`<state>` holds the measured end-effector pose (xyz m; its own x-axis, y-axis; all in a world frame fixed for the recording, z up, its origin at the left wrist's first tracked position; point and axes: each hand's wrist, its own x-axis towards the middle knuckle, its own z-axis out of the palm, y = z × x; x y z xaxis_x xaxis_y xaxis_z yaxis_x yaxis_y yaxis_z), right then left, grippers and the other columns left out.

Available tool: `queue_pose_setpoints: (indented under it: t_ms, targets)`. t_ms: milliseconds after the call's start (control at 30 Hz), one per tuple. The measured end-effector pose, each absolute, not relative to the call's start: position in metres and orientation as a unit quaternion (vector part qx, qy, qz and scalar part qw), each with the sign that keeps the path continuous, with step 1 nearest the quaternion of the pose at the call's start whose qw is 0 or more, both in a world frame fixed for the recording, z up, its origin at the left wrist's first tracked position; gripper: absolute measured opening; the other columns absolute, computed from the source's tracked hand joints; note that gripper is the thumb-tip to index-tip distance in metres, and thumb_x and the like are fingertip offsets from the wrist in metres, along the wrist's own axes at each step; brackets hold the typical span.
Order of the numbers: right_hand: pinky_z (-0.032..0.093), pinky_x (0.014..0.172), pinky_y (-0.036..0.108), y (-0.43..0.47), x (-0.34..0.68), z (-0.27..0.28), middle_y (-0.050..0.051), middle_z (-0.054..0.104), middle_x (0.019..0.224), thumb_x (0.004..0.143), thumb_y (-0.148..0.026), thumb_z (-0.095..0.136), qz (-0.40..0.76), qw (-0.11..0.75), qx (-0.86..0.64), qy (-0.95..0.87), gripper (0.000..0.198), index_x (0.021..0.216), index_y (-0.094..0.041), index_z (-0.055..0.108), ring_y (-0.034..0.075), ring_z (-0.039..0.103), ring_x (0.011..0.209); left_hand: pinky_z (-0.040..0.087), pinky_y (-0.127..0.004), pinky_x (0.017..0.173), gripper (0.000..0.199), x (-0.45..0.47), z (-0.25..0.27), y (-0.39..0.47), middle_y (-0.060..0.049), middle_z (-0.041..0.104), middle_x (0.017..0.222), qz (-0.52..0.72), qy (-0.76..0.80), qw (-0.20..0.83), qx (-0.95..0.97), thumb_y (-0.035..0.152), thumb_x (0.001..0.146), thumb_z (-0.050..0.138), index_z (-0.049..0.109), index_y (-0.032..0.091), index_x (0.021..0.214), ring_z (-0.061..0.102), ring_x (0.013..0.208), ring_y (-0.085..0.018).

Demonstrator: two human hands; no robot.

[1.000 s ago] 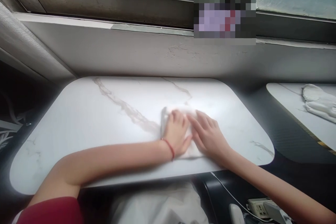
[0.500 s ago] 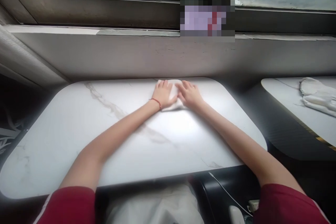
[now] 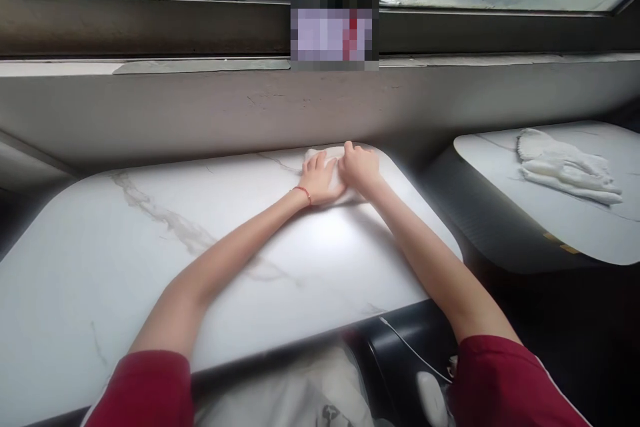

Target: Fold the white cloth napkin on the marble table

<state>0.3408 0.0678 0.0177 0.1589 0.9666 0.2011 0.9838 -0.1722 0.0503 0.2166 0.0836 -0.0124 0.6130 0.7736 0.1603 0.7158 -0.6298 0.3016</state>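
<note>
A folded white cloth [image 3: 334, 153] lies near the far edge of the white marbled table [image 3: 240, 320], partly covered by both hands. Flat on its left side rests my left hand [image 3: 319, 179], fingers stretched out and a red cord bracelet around the wrist. My right hand [image 3: 361, 165] is closed over the right part of the cloth, its fingers curled in and its knuckles raised. The left thumb reaches close to the right hand; whether they touch is unclear.
A second marbled table [image 3: 540, 207] stands to the right, bearing crumpled white knitted gloves [image 3: 567, 167]. Behind the tables rise a wall [image 3: 200, 113] and a window. Below the near edge are a white cable [image 3: 413, 350], a white rounded object [image 3: 431, 397] and a pale bag [image 3: 300, 393].
My view has turned to the right, showing more of the second table. My right hand has gone from spread fingers to a closed grip on the cloth; the left stays flat.
</note>
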Motion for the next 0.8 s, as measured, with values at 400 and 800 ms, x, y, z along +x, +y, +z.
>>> queue_pose_setpoints:
  t_ms: [400, 800]
  targets:
    - [0.042, 0.11, 0.049, -0.112, 0.414, -0.025, 0.028, 0.056, 0.138, 0.102, -0.035, 0.023, -0.141, 0.147, -0.713, -0.671, 0.06, 0.144, 0.003, 0.042, 0.036, 0.049, 0.135, 0.031, -0.056, 0.111, 0.084, 0.223, -0.021, -0.04, -0.023, 0.046, 0.149, 0.13, 0.092, 0.079, 0.984, 0.067, 0.088, 0.046, 0.041, 0.01, 0.15, 0.043, 0.133, -0.04]
    - [0.037, 0.108, 0.061, -0.06, 0.411, -0.042, 0.034, 0.041, 0.149, 0.101, -0.038, 0.027, -0.154, 0.137, -0.721, -0.662, 0.06, 0.144, -0.001, 0.047, 0.043, 0.033, 0.144, 0.018, -0.052, 0.123, 0.063, 0.231, -0.019, 0.015, -0.012, 0.033, 0.163, 0.082, 0.199, 0.066, 0.974, 0.052, 0.1, 0.033, 0.039, 0.019, 0.153, 0.023, 0.152, -0.033]
